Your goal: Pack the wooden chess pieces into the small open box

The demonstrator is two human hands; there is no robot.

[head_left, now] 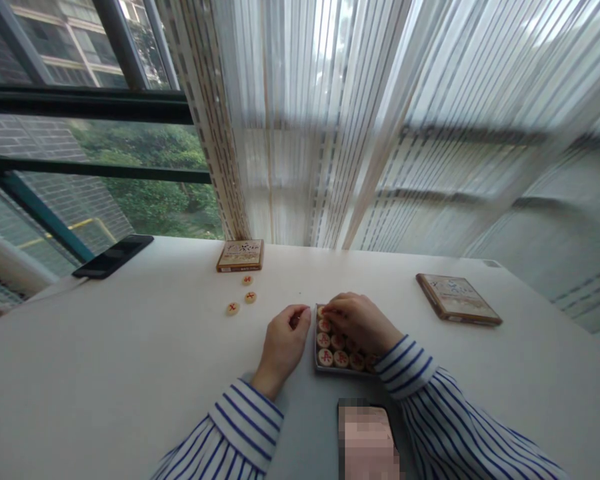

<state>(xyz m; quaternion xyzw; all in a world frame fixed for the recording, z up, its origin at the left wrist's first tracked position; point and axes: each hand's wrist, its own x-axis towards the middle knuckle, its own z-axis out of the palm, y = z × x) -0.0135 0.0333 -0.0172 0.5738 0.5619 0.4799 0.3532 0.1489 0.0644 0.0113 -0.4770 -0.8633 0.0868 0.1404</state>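
Note:
A shallow tray-like box (316,347) holds rows of round Chinese chess pieces (341,359) with red characters. Over its upper part is my right hand (357,320), fingers pinched at a chess piece (321,311) in the far left corner. My palm and wrist hide much of the box's right side. Just left of the box, my left hand (286,337) is closed, with thumb and fingertips together near the rim; what it may hold is hidden. Farther left, three loose chess pieces (251,297) lie on the white table (130,373).
A flat printed box or lid (241,255) lies behind the loose pieces, and a similar one (457,298) lies at the right. A black phone (114,257) with a cable is at the far left edge. A pixelated phone-like object (367,440) is nearest me. Curtains (300,133) hang behind the table.

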